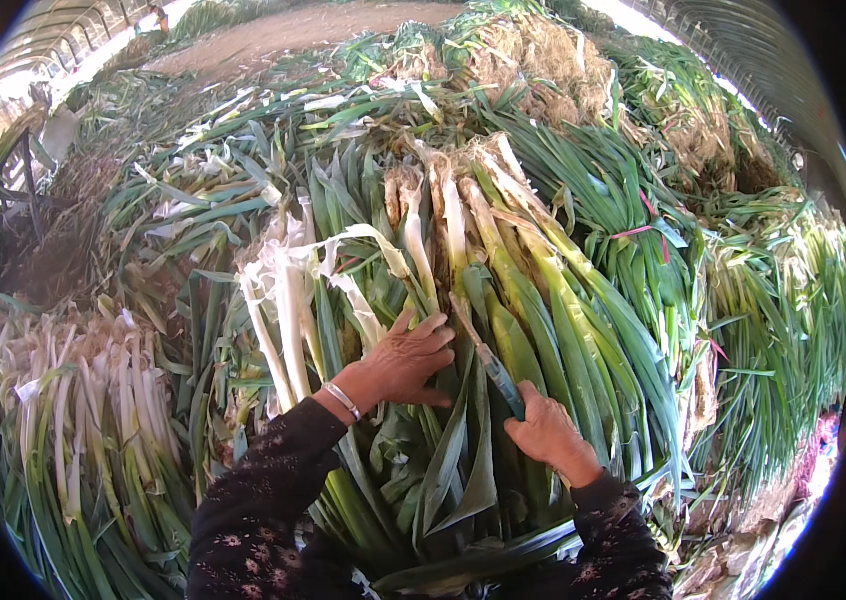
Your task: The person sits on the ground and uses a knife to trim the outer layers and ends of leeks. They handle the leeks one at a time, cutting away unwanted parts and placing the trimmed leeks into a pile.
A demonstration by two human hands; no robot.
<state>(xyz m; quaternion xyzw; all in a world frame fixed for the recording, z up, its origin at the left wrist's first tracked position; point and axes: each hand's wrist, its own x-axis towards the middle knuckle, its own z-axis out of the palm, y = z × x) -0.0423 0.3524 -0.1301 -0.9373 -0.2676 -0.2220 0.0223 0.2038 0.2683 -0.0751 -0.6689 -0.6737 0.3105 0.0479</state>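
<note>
My left hand (408, 364), with a silvery bracelet at its wrist, rests over the green leaves with its fingers apart. Its fingertips touch the lower part of a leek-like onion stalk (415, 232). In my right hand (549, 433) is a knife (498, 371) with a teal handle, its narrow, stained blade pointing up and away from me, close to the left fingertips. Under and right of the knife lie several unpeeled stalks (520, 292) with brown outer skins and roots at the far end. Left of my left hand are peeled white stalks (289, 315).
A bundle of white-stemmed stalks (85, 405) lies at the left. On the right are a green bundle bound with pink ties (637, 229) and another bundle (775, 322). Rooted bundles (535, 64) are heaped behind. Loose leaf trimmings (220, 172) cover the ground at the far left.
</note>
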